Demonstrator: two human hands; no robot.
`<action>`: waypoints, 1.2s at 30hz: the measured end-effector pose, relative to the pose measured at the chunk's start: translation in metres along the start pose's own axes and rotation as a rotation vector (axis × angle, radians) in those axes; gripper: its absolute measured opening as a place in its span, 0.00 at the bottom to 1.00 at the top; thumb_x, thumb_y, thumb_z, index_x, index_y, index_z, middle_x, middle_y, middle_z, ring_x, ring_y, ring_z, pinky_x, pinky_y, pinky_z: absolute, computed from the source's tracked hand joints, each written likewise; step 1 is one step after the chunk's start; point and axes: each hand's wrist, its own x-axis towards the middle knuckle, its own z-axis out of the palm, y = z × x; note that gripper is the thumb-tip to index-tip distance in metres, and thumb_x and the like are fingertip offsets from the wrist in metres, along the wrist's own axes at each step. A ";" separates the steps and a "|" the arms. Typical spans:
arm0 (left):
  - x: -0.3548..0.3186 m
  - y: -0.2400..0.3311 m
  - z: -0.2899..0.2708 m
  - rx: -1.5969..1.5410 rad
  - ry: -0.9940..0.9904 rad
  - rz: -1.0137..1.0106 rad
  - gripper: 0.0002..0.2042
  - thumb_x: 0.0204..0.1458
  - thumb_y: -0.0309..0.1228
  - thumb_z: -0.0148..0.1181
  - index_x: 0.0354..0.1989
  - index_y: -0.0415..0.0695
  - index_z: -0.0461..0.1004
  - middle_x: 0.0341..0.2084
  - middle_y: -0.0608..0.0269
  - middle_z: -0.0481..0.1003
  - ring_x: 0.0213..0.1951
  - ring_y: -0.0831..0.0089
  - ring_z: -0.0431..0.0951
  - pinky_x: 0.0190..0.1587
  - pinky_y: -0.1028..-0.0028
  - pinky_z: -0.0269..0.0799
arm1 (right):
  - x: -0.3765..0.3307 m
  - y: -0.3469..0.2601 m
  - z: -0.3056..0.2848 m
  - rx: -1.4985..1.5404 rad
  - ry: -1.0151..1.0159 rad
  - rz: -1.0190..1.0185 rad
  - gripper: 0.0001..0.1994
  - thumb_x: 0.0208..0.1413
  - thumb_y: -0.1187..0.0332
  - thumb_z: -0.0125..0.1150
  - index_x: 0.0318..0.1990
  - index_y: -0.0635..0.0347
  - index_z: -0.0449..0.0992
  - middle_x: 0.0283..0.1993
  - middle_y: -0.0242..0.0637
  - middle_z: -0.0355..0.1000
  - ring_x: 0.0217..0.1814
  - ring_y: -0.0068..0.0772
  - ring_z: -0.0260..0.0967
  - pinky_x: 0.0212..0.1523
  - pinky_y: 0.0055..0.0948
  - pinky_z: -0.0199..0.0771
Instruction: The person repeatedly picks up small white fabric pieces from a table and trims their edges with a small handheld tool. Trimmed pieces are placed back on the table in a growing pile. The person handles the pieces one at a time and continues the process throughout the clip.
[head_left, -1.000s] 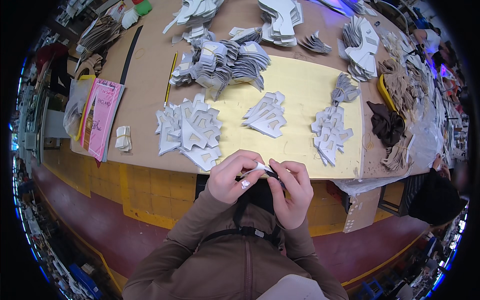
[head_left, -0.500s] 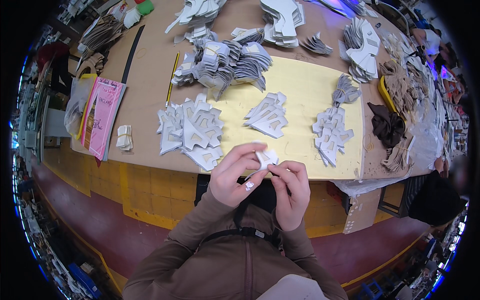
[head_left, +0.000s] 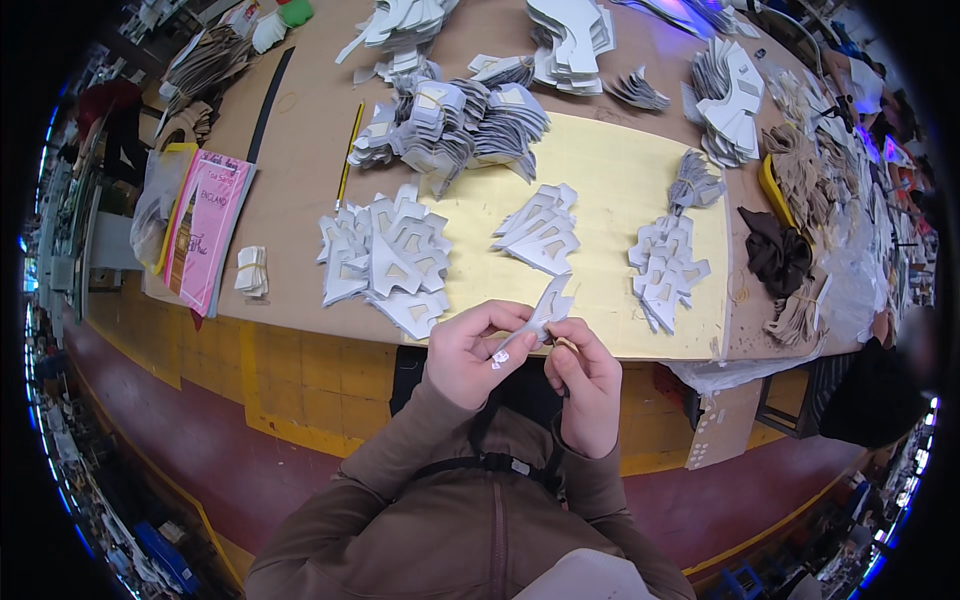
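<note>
My left hand (head_left: pixel 480 345) pinches a grey-white cut piece (head_left: pixel 552 300) between thumb and fingers, just off the table's front edge. My right hand (head_left: pixel 588 385) is closed at the near end of the same piece, its thumb and fingertips pressed together there. A small tan bit shows by the right fingertips; what it is I cannot make out. Just beyond my hands, a fanned group of similar pieces (head_left: pixel 540 228) lies on a yellow sheet (head_left: pixel 590 315). A spread pile of cut pieces (head_left: pixel 385 255) is to the left, and another overlapping row (head_left: pixel 665 270) lies to the right.
Stacked grey pieces (head_left: pixel 450 125) stand farther back, beside a yellow pencil (head_left: pixel 350 155). At left are a pink notebook (head_left: pixel 208 230) and a banded white bundle (head_left: pixel 252 272). Dark brown cloth (head_left: pixel 775 250) lies at right, near a yellow tray (head_left: pixel 772 190).
The held piece has turned, so its long grey side now points away from me toward the table. My left fingers have lowered and closed nearer the right hand.
</note>
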 end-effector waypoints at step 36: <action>0.076 -0.028 0.003 1.050 0.098 0.377 0.16 0.48 0.24 0.65 0.46 0.38 0.72 0.40 0.52 0.73 0.44 0.54 0.74 0.50 0.62 0.69 | -0.013 -0.020 -0.017 -0.893 -0.034 -0.472 0.17 0.53 0.78 0.64 0.51 0.59 0.79 0.41 0.38 0.70 0.31 0.27 0.70 0.29 0.23 0.72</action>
